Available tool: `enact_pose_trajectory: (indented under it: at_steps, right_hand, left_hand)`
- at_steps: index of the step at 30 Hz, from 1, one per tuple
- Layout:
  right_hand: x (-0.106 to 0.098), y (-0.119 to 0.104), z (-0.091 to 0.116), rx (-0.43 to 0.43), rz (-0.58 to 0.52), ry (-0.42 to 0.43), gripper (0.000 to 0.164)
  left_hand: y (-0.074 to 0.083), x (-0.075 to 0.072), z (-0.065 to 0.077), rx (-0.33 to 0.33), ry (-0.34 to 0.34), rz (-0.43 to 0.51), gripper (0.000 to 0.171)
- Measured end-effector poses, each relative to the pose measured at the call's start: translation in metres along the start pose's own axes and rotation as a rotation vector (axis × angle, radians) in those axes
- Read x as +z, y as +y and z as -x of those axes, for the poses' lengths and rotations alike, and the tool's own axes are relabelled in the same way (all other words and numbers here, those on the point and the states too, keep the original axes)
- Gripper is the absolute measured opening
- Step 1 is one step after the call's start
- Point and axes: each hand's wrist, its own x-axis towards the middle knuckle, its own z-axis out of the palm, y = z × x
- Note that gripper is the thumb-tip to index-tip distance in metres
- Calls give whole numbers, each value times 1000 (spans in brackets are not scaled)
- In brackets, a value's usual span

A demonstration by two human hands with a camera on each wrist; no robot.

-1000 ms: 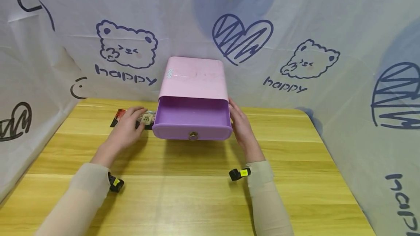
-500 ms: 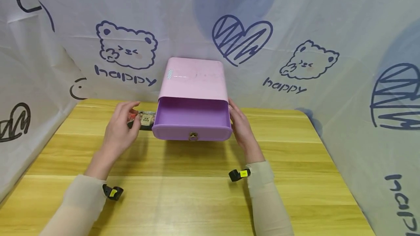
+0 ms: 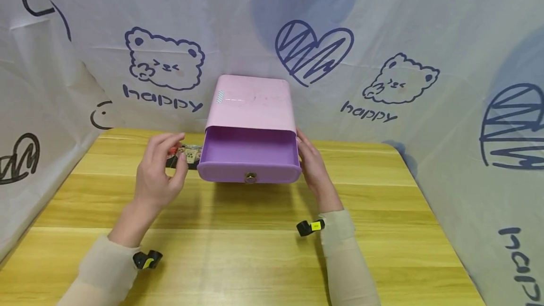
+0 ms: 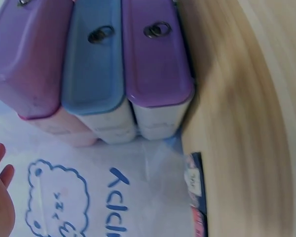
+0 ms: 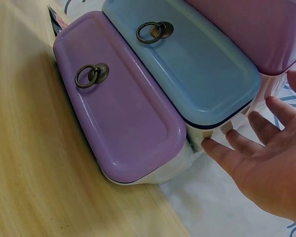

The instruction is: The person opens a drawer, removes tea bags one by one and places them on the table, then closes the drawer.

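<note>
In the head view, a drawer cabinet (image 3: 252, 100) with a pink top stands at the back of the table. Its top purple drawer (image 3: 248, 172) is pulled out, and the part of its inside that shows holds nothing. My right hand (image 3: 313, 164) is at the cabinet's right side; the right wrist view shows its fingers extended, their tips against the side by the blue drawer (image 5: 187, 64). My left hand (image 3: 159, 174) is raised left of the cabinet, fingers loosely bent and holding nothing. Behind it lies a dark, printed flat packet (image 3: 192, 154), partly hidden by the hand.
Below the blue drawer is another purple drawer (image 5: 118, 94), shut, with a ring pull (image 5: 91, 75). A white printed cloth (image 3: 238, 27) hangs close behind the cabinet. The wooden table (image 3: 255, 249) extends in front.
My left hand has drawn back and risen from over the packet, its fingers coming up off it. The right hand, the cabinet and the pulled-out drawer stay as they were.
</note>
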Motion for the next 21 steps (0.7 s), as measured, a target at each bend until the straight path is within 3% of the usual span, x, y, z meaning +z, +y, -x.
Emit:
enact_pose_trajectory:
  at_steps: [4,7,14,21]
  right_hand:
    - [-3,8,-5,1,-17,6,53]
    - [-3,9,-5,0,-21,15,53]
    - [-3,10,-4,-15,-28,15,52]
    - [-3,10,-5,-16,-25,16,52]
  left_hand:
    - [20,2,-11,145,83,-5,33]
    - [34,2,-18,246,99,-17,30]
    - [55,5,-22,479,37,-32,26]
    - [65,16,-16,696,-62,-117,29]
